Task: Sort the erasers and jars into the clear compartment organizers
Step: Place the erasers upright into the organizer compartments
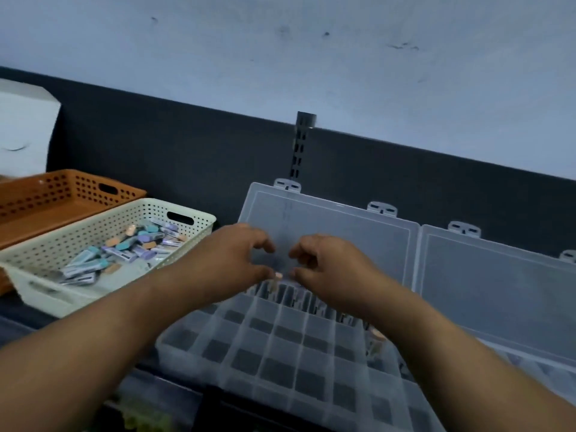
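The left hand (pixel 230 260) is hovering over the far row of a clear plastic compartment organizer (pixel 280 353), its grip narrow, with thumb and forefinger pinching a small peach-coloured eraser (pixel 276 281) that is hanging upright just above one of those far compartments. The right hand (pixel 327 266) is facing it from close by, fingers curled with their tips near the eraser; whether its grip is holding anything cannot be told. The organizer's hinged clear lid (pixel 327 226) is standing open against the dark back panel. A second clear plastic organizer (pixel 498 275) is sitting just beside it on the right, its lid open as well. To the left on the worktop (pixel 21 316), a cream perforated plastic basket (pixel 93 294) is holding a pile of sleeved erasers in teal, purple and peach (pixel 131 247), and an orange perforated plastic basket (pixel 46 194) is sitting behind it.
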The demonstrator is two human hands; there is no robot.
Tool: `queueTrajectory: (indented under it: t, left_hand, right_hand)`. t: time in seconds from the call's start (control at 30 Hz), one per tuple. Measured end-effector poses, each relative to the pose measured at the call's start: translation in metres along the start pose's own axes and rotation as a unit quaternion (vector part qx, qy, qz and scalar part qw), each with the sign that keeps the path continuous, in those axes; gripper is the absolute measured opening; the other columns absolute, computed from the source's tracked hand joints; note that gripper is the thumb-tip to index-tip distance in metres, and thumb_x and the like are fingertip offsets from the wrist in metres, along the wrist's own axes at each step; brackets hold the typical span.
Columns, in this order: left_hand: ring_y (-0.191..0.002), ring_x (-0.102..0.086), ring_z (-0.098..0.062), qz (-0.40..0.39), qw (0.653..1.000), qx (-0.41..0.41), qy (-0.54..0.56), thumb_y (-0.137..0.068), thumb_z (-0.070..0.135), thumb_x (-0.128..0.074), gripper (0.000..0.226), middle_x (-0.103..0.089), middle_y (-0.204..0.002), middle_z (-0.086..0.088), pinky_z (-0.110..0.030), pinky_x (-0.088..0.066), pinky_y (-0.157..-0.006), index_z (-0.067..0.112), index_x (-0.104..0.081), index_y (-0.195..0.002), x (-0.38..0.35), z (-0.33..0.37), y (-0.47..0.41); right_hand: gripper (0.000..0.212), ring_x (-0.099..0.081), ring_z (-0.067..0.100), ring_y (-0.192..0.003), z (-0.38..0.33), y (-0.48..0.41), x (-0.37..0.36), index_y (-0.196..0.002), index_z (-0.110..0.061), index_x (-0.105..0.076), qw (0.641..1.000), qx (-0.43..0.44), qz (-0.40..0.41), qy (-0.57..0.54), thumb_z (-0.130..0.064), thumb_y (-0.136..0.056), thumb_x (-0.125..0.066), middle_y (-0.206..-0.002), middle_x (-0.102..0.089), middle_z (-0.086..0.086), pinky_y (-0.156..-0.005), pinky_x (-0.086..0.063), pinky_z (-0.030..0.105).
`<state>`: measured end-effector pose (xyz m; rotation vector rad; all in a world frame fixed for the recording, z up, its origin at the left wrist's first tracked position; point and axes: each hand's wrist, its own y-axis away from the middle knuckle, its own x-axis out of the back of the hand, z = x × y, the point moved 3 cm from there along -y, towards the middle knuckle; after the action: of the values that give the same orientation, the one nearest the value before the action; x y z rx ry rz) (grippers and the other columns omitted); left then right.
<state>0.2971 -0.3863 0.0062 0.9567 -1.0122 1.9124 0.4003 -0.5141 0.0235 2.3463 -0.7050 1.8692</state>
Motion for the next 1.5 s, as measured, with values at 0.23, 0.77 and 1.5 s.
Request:
queueTrajectory:
  t: [0.23, 0.77, 1.5]
  left_hand:
    - [-0.103, -0.05, -0.008, 0.03, 0.997, 0.052, -0.048, -0.079, 0.043, -0.071, 0.037, -0.052, -0.112, 0.013, -0.026, -0.041, -0.085, 0.033, -0.061, -0.113, 0.062, -0.117, 0.016]
    - [-0.119, -0.045, -0.016, -0.07, 0.991, 0.072, -0.094, -0.078, 0.05, -0.07, 0.066, -0.048, -0.133, 0.004, -0.028, -0.037, -0.096, 0.024, -0.047, -0.133, 0.091, -0.259, 0.023]
    - [-0.121, -0.042, -0.015, -0.078, 0.993, 0.084, -0.015, -0.075, 0.038, -0.076, 0.067, -0.045, -0.135, 0.003, -0.025, -0.035, -0.095, 0.026, -0.047, -0.134, 0.088, -0.267, 0.024]
  right_hand:
    - [0.038, -0.054, 0.012, -0.106, -0.081, -0.083, -0.051, -0.125, -0.026, -0.056, 1.0, 0.011, -0.016, -0.017, -0.034, -0.089, -0.063, -0.117, -0.056, -0.006, -0.087, -0.044, 0.026]
    - [0.061, -0.046, 0.025, -0.124, -0.156, -0.211, -0.158, -0.14, -0.021, -0.042, 0.982, -0.055, -0.162, 0.079, -0.043, -0.087, -0.062, -0.142, -0.042, 0.005, -0.1, -0.043, 0.038]
    - [0.021, -0.062, 0.013, -0.072, -0.164, -0.242, -0.186, -0.105, -0.023, -0.07, 0.984, -0.051, -0.131, -0.11, -0.011, -0.089, -0.063, -0.087, -0.065, -0.004, -0.061, -0.05, 0.026]
